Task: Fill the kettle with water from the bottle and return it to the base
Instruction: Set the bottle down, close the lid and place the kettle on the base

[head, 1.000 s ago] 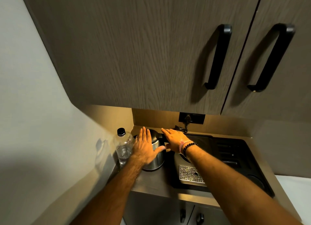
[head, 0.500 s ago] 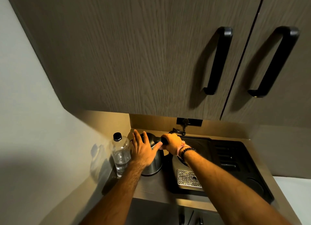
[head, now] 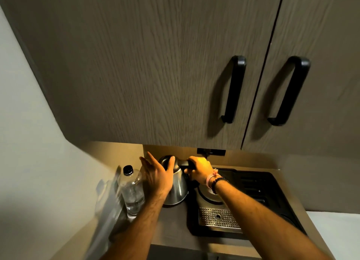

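Observation:
A steel kettle with a black lid and handle stands on the counter under the wall cupboards. My right hand is closed around the kettle's black handle. My left hand lies flat against the kettle's left side, fingers spread, thumb on the lid. A clear plastic bottle with a black cap stands upright just left of the kettle, a little water in its bottom. The round kettle base sits on the black tray to the right, partly hidden by my right wrist.
A black tray with a perforated metal drip grid fills the counter's right side. Wall cupboards with black handles hang low overhead. A wall socket is behind the kettle. A wall closes the left side.
My right hand went from lying flat over the handle to gripping it. My left hand stays on the kettle's side. The camera tilted and moved closer.

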Demonstrator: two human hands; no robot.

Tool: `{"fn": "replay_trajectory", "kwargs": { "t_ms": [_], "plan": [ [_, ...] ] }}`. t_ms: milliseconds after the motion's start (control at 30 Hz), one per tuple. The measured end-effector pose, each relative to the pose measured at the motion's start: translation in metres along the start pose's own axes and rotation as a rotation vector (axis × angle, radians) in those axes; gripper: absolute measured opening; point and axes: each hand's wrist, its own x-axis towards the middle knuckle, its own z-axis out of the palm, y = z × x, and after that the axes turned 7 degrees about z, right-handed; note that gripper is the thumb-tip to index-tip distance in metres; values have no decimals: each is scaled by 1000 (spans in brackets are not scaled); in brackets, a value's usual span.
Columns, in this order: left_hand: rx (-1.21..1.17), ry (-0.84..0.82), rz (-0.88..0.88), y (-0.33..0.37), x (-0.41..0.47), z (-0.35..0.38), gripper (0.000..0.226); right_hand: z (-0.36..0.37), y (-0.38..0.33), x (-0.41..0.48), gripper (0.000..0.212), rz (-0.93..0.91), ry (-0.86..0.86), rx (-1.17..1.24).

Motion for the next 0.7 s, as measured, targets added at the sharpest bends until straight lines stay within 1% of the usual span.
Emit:
{"fn": "replay_trajectory", "kwargs": {
  "t_ms": [100,133,200,233,300,333,400,500,700],
  "plan": [
    [-316,-29,-147,10,7,7,105,-25,7,-2,29,12,50,24],
    [-420,-63,-218,14,10,12,103,-33,10,-2,31,18,64,39],
    [-538,-158,-334,22,12,21,96,-50,19,-4,37,36,90,56],
    [-568,-190,-351,26,11,25,90,-58,25,-4,39,47,97,53],
    [-603,-227,-330,38,8,35,77,-72,38,-8,39,69,90,47],
    [-609,-244,-316,40,7,37,74,-74,42,-9,38,75,81,50],
    [-601,-299,-283,54,2,49,74,-86,60,-16,33,100,94,63],
    [-604,-335,-259,68,-4,64,67,-94,80,-24,26,129,112,103],
    [-637,-428,-312,77,-16,86,64,-103,109,-29,30,179,89,142]
  ]
}}
